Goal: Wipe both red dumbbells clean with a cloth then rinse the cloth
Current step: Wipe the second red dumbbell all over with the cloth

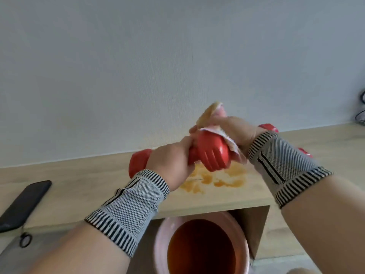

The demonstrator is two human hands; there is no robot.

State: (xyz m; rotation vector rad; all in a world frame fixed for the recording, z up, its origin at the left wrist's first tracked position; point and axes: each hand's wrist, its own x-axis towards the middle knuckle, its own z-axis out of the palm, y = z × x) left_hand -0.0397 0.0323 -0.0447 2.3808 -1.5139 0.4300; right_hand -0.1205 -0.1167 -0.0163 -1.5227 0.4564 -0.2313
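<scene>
A black rectangular phone [24,204] lies flat at the left end of a pale wood-grain desk [98,175] set against a plain grey-white wall [138,56]. To its right, the person's left hand [171,161], its wrist wrapped in a grey knit band with black-and-white striped edges [128,210], is closed around the grip of a glossy red plastic dumbbell [212,153], holding it clear above the desk with one head toward the left and the ribbed other head toward the camera. Orange-brown smears [217,180] mark the desk surface directly beneath that dumbbell. Below the desk edge stands a pink round bucket [161,244] holding orange-tinted liquid. The right hand [231,129], wearing a matching striped wrist band [280,167], is clenched on a crumpled pale cloth with pink and yellowish staining [213,115], pressing it against the top of the raised dumbbell's near head. Behind the right wrist, parts of a second red dumbbell [267,127] rest on the desk, mostly hidden by the arm. Dark cables [361,113] hang at the far right edge by the wall.
</scene>
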